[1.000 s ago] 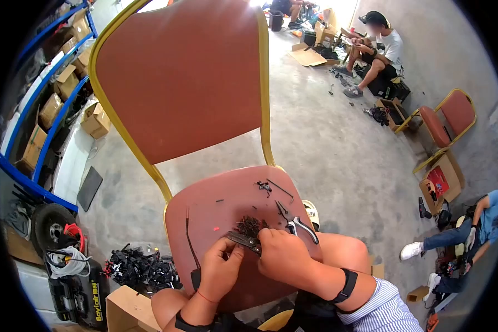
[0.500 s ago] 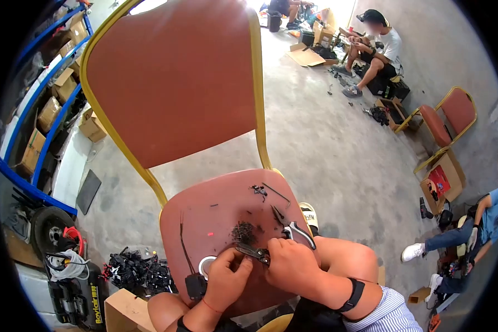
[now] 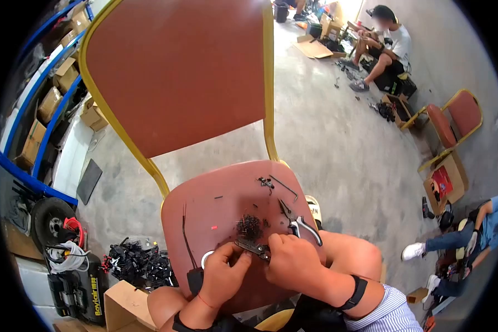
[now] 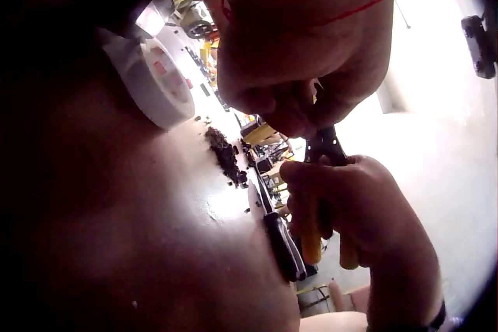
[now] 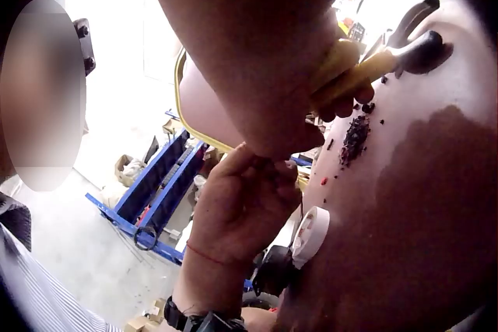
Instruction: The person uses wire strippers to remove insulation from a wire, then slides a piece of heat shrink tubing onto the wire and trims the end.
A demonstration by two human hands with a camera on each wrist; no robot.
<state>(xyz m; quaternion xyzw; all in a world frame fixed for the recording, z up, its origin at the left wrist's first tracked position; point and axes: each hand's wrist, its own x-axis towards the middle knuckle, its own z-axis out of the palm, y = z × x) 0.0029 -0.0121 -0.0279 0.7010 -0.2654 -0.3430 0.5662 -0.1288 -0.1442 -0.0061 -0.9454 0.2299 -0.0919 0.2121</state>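
Note:
Over the chair seat point(image 3: 232, 188), my right hand point(image 3: 296, 260) grips a wire stripper point(image 3: 253, 248) with a dark, flat, holed head. Its yellow handles point(image 4: 311, 238) show below the fingers in the left wrist view. My left hand point(image 3: 224, 276) has thumb and fingers pinched together at the tool's head; I cannot tell what small piece lies between them. Just beyond the tool is a pile of small dark clippings point(image 3: 249, 226). Pliers point(image 3: 304, 228) with black-and-white handles lie beside my right hand. A white tape roll point(image 5: 311, 236) stands near my left hand.
On the seat lie a hex key point(image 3: 284, 188), small black parts point(image 3: 265, 183), a red bit point(image 3: 214, 227) and a thin dark wire point(image 3: 188, 238). The chair's backrest point(image 3: 177, 77) rises ahead. Black parts point(image 3: 135, 265) are heaped on the floor at left.
The head view has shifted slightly. My hands stay together at the wire stripper, which now sits a little below the clippings pile. The tape roll beside my left hand has come into sight.

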